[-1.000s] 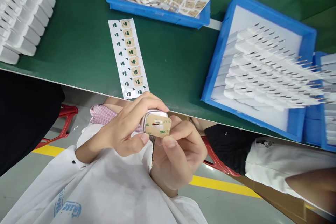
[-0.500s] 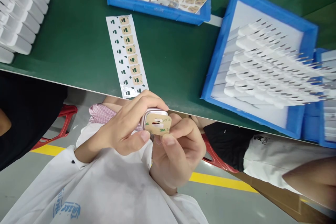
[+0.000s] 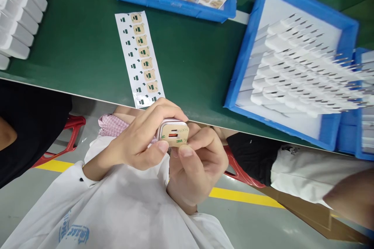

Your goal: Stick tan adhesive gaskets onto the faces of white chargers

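Note:
My left hand (image 3: 140,136) is closed around a white USB charger (image 3: 160,126), its port end turned up toward me. Over that end lies a tan 3M adhesive sticker (image 3: 181,131), and a small slot and a red-orange port show through its cutouts. With thumb and forefinger, my right hand (image 3: 201,159) pinches the sticker's lower right edge. Just beyond my left hand, a white sheet of stickers (image 3: 130,52) lies on the green table (image 3: 193,58). One column of tan stickers remains on it; the other column shows bare backing with cutout holes.
A blue bin (image 3: 175,6) of sticker sheets stands at the back. To the right, another blue bin (image 3: 248,56) holds rows of white chargers with metal prongs (image 3: 306,66). More white pieces (image 3: 25,11) line the far left. People sit on both sides, near red stools (image 3: 68,136).
The sticker has come to lie flatter over the charger's end, its cutouts now lined up with the ports. My right fingers still pinch its edge.

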Demonstrator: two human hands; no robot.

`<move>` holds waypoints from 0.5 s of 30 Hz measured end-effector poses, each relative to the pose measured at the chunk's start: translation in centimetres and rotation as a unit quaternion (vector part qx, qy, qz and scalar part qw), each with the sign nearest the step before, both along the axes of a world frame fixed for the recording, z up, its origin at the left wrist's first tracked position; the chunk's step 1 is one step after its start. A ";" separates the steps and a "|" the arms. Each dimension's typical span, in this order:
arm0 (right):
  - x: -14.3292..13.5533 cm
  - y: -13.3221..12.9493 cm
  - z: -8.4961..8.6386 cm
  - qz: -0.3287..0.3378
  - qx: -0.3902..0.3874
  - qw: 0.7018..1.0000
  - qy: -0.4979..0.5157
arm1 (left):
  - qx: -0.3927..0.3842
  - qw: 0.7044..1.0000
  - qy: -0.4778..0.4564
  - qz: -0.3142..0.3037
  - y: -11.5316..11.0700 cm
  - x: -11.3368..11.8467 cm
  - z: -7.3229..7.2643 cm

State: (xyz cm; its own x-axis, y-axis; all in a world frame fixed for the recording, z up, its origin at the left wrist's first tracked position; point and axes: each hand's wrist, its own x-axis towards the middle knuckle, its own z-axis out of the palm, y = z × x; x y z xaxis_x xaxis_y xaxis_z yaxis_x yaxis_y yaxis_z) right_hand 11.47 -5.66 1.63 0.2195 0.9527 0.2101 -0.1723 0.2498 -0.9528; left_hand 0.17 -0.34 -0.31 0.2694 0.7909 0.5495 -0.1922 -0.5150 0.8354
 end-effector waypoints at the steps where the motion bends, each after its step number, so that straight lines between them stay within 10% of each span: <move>1: 0.0 0.0 0.0 -0.002 0.000 1.000 -0.005 | 0.000 1.000 0.006 0.002 0.0 0.0 0.0; 15: 1.7 0.5 0.4 -0.052 -0.028 0.980 -0.188 | 0.023 0.999 0.043 0.021 0.2 -0.5 -0.3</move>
